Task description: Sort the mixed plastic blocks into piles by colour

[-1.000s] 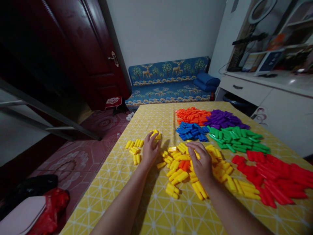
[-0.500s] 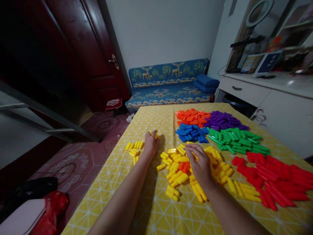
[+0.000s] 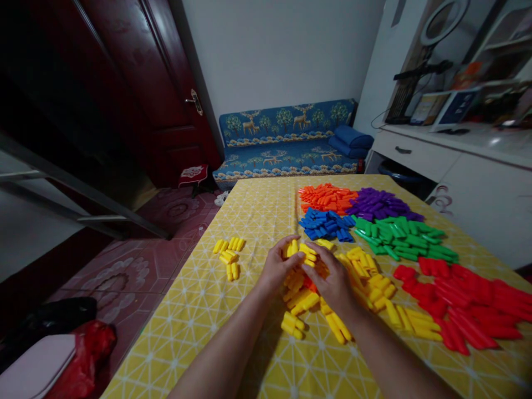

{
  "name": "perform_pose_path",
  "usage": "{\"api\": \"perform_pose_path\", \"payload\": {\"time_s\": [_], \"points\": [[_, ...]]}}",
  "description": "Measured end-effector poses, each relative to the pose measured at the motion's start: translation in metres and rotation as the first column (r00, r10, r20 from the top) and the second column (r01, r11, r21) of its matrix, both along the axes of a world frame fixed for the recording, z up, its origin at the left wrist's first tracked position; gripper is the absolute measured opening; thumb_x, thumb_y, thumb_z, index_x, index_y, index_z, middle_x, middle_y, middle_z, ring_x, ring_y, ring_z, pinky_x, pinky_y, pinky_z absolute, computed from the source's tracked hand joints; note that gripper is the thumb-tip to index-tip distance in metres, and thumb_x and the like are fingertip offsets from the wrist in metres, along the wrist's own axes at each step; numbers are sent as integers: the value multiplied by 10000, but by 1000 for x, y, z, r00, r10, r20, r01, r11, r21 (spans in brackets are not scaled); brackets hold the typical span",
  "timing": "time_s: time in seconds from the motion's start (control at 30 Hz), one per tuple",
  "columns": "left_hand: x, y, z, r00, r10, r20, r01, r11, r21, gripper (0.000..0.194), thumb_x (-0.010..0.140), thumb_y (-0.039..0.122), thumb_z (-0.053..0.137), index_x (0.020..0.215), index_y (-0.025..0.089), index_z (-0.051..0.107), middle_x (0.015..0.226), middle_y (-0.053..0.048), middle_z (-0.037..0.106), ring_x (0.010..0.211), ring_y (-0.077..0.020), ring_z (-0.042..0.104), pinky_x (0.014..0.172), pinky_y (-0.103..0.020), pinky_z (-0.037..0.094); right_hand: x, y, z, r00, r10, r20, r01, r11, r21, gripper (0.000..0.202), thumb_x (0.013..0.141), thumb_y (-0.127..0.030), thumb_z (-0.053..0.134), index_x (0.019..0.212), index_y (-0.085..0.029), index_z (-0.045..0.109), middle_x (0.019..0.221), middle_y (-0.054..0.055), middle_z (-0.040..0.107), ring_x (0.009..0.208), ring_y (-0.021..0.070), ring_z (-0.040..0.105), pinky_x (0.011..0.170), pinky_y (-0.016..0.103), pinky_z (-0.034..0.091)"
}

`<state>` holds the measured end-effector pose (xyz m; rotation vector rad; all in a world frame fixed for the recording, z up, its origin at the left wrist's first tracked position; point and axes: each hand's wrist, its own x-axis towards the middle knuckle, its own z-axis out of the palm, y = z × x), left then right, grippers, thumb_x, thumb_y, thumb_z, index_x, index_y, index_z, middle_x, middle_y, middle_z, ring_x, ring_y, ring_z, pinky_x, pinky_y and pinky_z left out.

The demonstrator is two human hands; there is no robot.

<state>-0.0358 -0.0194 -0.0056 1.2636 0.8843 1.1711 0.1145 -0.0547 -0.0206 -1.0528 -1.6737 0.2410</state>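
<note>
My left hand (image 3: 277,265) is closed around a yellow ribbed plastic piece (image 3: 292,247), made of short tubes joined side by side. Close against it, my right hand (image 3: 336,281) grips another yellow piece (image 3: 308,254) between thumb and fingers. Both hands meet just over the pile of yellow pieces (image 3: 301,303), partly covering it. An orange piece (image 3: 310,284) shows among the yellow ones beneath my hands. A small group of yellow pieces (image 3: 228,256) lies apart on the left side of the table.
Beyond the yellow pile lie heaps of blue (image 3: 326,226), orange (image 3: 328,198), purple (image 3: 380,205), green (image 3: 407,237) and red pieces (image 3: 474,302). A yellow patterned cloth (image 3: 187,327) covers the table. Behind it stands a blue sofa (image 3: 282,147); a white cabinet (image 3: 477,194) is on the right.
My left hand has moved right with a yellow piece, from near the small left group to beside my right hand. The right hand now grips a yellow piece over the pile.
</note>
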Motion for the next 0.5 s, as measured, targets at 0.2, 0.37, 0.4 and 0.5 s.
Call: {"api": "perform_pose_path", "payload": {"time_s": [0.2,0.37,0.4,0.5], "points": [[-14,-2,13,980,64,-188,-29,983,183,513,808,451,655,1259,211,612,1102,-86,696,1018,-242,636,918,-351,481,9,-5,6,982,-148,-117,144,989,-45,257,900,-280,545,1140,-224,618,1089,67,681,1026,227,630,896,385,504],[-36,4,16,782,197,-592,114,888,446,349,875,467,559,1133,284,708,1357,-71,573,1271,-278,487,1091,-451,344,16,1,4,979,-179,-100,175,983,-51,241,942,-321,489,925,-205,699,960,72,660,954,219,617,870,387,491],[-44,8,16,708,310,-635,68,864,499,332,872,469,560,1101,291,722,1387,-63,545,1299,-281,453,1103,-462,325,16,2,3,977,-188,-104,184,982,-50,264,949,-324,475,904,-201,705,964,75,649,960,218,611,872,387,488],[-81,23,12,388,651,-653,-223,753,619,339,889,456,519,1076,264,728,1320,-82,578,1309,-284,422,1121,-474,291,16,3,2,973,-200,-115,195,980,-50,285,955,-335,466,908,-195,710,1002,84,636,994,221,597,888,393,477]]}}
